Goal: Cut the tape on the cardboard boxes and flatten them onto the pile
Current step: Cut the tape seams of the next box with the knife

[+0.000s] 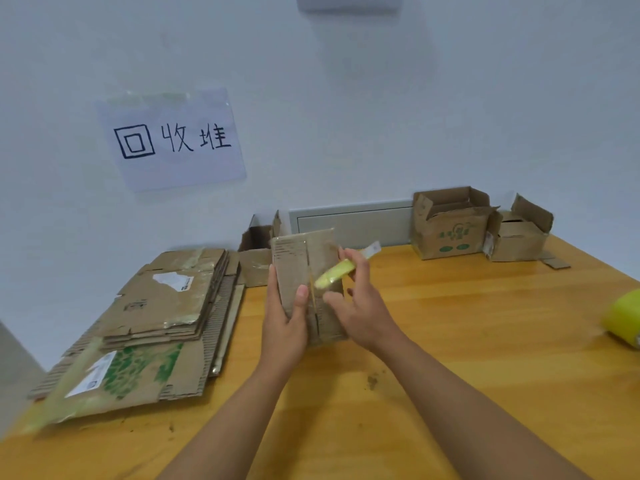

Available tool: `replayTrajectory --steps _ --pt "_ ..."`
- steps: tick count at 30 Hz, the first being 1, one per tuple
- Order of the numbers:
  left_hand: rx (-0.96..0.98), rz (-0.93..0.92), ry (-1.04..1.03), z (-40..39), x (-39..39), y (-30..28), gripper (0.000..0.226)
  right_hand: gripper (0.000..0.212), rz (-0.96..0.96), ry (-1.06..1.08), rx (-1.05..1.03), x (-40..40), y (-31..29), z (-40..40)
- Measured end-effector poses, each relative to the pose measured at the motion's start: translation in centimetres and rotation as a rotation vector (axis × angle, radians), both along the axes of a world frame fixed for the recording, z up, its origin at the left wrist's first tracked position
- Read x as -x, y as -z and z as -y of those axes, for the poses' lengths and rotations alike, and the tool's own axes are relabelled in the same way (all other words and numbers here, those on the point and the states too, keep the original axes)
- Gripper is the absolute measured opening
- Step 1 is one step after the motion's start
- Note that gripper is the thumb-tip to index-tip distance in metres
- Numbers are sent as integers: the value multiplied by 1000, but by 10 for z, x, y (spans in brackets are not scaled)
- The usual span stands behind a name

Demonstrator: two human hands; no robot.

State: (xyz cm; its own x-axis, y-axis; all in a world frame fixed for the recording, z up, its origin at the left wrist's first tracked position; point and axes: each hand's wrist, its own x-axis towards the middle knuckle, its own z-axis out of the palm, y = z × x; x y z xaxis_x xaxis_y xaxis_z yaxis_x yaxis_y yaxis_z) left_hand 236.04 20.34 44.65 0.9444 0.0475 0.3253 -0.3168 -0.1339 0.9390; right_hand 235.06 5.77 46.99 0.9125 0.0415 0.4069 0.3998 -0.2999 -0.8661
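My left grip [285, 317] clasps the taped cardboard box [304, 271] upright on the desk [450, 341]; my right grip [360, 299] pinches a yellow utility knife [337, 273] against its tape.

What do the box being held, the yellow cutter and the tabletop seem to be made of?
Box: brown corrugated cardboard, matte, with glossy clear tape strips. Cutter: probably plastic, given its smooth, bright yellow handle; its blade is too blurred to judge. Tabletop: wood or wood-look laminate, with orange grain lines and a slight sheen.
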Motion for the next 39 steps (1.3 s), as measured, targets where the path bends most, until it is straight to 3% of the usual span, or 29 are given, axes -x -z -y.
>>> replayTrajectory --steps 3,5,8,14,18,22,26,32,35,39 --pt "-32 6 -5 -9 -1 8 73 80 38 24 78 -4 14 -8" --pt "-132 17 -36 -18 -3 8 74 81 106 120 150 -5 20 -7" --pt "-252 42 -74 -28 -12 -1 72 76 151 175 198 -3 27 -3" --pt "-380 266 -102 -33 -36 -12 49 58 194 250 248 -9 34 -1" --pt "-456 332 -114 -32 -39 -7 45 36 396 437 270 -9 23 1" --pt "-426 403 -155 -32 -38 -10 46 39 578 416 202 -4 4 -6" --pt "-373 382 -163 -30 -36 -15 43 59 677 331 121 -1 -12 -14" --pt "-268 362 -172 -28 -37 -24 38 37 623 249 -79 -3 -22 -26" --pt "-235 338 -152 -28 -39 -33 24 29 693 266 4 -10 -24 -28" --pt "-311 336 -96 -27 -44 -34 12 30 645 279 170 -17 -17 -30"
